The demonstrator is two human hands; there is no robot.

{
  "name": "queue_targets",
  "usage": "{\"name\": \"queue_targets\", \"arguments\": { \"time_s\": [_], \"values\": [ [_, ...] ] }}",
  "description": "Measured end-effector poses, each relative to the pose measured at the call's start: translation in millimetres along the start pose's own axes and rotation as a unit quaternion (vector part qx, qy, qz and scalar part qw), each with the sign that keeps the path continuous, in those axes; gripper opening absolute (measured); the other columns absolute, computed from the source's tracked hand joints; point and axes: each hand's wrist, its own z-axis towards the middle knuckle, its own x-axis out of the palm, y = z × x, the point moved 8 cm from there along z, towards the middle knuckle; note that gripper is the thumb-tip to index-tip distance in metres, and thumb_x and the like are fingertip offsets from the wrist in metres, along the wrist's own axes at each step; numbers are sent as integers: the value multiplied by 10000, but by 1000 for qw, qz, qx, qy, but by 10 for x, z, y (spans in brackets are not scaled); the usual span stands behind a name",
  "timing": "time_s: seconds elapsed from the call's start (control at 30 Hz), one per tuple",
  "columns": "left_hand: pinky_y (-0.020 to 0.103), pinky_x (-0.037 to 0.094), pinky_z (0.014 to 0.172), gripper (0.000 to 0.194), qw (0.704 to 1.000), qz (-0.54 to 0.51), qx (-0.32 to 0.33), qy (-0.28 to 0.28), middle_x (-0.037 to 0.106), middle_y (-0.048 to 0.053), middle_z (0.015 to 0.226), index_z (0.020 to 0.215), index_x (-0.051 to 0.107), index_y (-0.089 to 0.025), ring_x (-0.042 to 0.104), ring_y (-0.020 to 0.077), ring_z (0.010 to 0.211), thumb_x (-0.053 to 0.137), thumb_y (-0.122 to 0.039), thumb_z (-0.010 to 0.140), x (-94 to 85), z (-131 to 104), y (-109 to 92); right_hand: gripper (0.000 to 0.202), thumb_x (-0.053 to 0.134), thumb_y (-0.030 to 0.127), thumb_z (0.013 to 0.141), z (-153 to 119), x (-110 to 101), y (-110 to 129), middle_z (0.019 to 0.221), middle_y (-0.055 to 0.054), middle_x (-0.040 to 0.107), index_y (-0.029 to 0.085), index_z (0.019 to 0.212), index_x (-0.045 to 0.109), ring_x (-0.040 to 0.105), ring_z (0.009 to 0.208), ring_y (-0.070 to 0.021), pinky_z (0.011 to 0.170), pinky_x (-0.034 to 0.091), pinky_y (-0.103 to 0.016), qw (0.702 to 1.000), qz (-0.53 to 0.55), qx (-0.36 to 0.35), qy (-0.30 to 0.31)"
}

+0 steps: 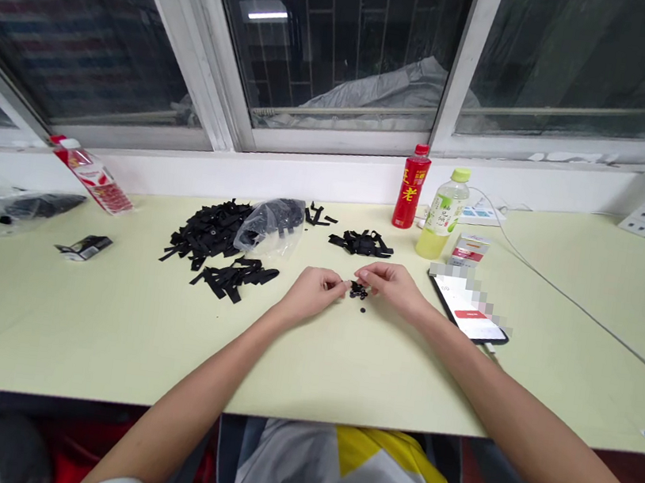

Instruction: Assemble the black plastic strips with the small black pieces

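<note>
Over the middle of the table, my left hand [315, 292] is closed, its thumb and fingertips pinched together at the left side of a small heap of black round pieces [358, 294]. Whatever lies in that pinch is too small to name. My right hand [393, 285] reaches the heap from the other side, also with thumb and forefinger together; what they hold cannot be made out. One loose black disc [362, 309] lies just in front of the heap. Beyond the hands is a small pile of black fabric strips [361, 242].
Left of my hands are a large pile of black strips [210, 230], a clear plastic bag [269, 226] and a nearer strip cluster [235, 277]. To the right stand a red bottle [411, 188] and a yellow-green bottle [443, 214], with a phone [469, 310] and cable. Windows line the back.
</note>
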Motion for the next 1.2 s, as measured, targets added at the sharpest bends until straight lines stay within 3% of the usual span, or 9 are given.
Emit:
{"name": "queue_targets", "arguments": {
  "time_s": [0.1,0.17,0.27,0.33,0.47,0.63,0.97,1.1,1.2],
  "values": [
    [302,417,706,376,989,142,-26,-29,727,82,850,829,720,-164,625,209,776,420,-348,962,-136,50,132,261,524,331,895,32,-262,-15,993,-94,738,172,947,725,642,906,-228,814,467,-351,984,-143,-17,-109],
    [331,421,775,337,962,261,-70,-33,727,121,956,977,715,-157,639,244,880,384,-219,954,-227,68,265,282,469,269,925,41,-342,-3,1083,-111,725,170,1003,722,607,1026,-261,901,436,-379,952,-272,-44,-137],
    [413,395,872,399,915,379,-137,-26,705,179,1019,1110,678,-126,626,300,972,379,-44,858,-359,48,450,322,446,240,939,56,-335,-70,1284,-117,652,194,1164,672,493,1204,-314,935,397,-437,907,-399,-52,-125],
    [478,358,914,420,893,420,-160,-34,682,214,1055,1089,684,-107,595,345,1029,387,-3,811,-442,16,514,332,449,245,941,62,-307,-137,1369,-100,602,232,1215,638,445,1247,-340,924,369,-486,895,-430,-40,-110],
    [514,318,912,382,863,472,-163,-68,651,224,1088,1014,710,-120,533,382,1076,397,-22,817,-546,-27,509,289,472,227,918,70,-290,-156,1262,-108,667,239,1149,645,490,1151,-340,904,315,-517,896,-428,-38,-111],
    [497,300,879,328,895,422,-104,-97,638,215,1062,1011,706,-123,512,365,1033,401,-147,895,-437,3,379,287,479,208,888,73,-361,-109,1002,-110,714,223,1112,658,521,1002,-311,877,296,-480,897,-413,-42,-152],
    [458,299,900,323,933,348,8,-95,645,142,1034,1065,685,-178,516,298,1010,387,-264,977,-176,15,148,140,554,219,889,77,-346,-114,1073,-123,640,206,891,693,489,1059,-314,804,348,-412,888,-437,-35,-138],
    [447,322,921,326,951,291,21,-98,660,128,1077,1127,670,-185,531,291,1048,393,-286,987,-172,10,90,158,534,181,895,76,-238,11,974,-73,707,211,904,689,558,975,-265,869,354,-418,915,-379,-97,-97],
    [426,357,944,351,980,176,17,-92,683,106,1115,1144,664,-199,556,280,1079,379,-344,1000,-158,13,62,221,517,162,896,23,-85,180,937,-51,726,234,929,723,588,935,-237,893,377,-399,932,-316,-172,-50]
  ]
}}
